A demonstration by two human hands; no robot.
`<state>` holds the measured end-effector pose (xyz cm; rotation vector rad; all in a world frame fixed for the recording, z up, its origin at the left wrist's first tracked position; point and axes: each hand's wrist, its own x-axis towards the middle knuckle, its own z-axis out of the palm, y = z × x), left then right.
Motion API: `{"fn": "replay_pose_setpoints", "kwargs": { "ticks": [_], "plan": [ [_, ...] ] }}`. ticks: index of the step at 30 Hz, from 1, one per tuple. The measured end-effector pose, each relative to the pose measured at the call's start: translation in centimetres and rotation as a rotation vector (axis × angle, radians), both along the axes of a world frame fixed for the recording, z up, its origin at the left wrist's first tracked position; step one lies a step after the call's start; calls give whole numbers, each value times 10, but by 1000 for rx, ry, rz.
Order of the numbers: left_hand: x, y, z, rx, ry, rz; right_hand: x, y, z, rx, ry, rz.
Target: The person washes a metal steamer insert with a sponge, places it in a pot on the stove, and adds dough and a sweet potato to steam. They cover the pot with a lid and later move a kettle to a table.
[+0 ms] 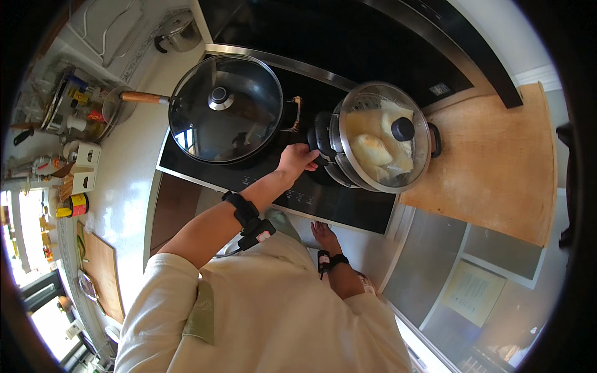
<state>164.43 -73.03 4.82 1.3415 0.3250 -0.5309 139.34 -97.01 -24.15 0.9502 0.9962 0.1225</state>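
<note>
My left hand (298, 161) grips a black side handle of a stacked metal steamer pot (343, 165) on the right half of the black glass cooktop (275, 184). A glass lid (403, 100) with a steel rim and black knob covers the pot. Beneath the lid, pale flat pieces of food, one with a browned patch (371, 149), rest on a perforated tray and a light liner. My right hand (325, 234) is low by the cooktop's front edge, fingers apart, holding nothing; whether its fingertips touch the edge I cannot tell.
A large glass-lidded wok (226, 123) sits on the left burner, its wooden handle (144, 97) pointing left. A wooden board (489, 163) lies right of the cooktop. A steel pot (179, 35) stands in the back left corner. Bottles (86, 105) and a white utensil holder (86, 165) line the left counter.
</note>
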Motion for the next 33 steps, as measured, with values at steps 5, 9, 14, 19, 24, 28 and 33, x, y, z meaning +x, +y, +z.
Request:
{"fn": "replay_pose_setpoints", "kwargs": {
  "ticks": [5,9,14,19,24,28,33],
  "plan": [
    [0,3,2,-36,-1,4,4,11,9,-612,-174,389],
    [-2,5,2,-43,4,-16,18,19,11,-838,-7,600],
    [-1,8,-1,-72,18,-53,18,18,2,-870,0,644],
    [-2,8,-1,-31,-1,-64,14,14,3,-859,-74,611],
    [-2,6,0,-29,4,-46,20,20,9,-900,15,619],
    [-7,9,0,-73,85,-28,25,21,12,-823,127,577],
    [-21,36,2,-190,116,-174,24,19,19,-754,42,519]
  ]
}}
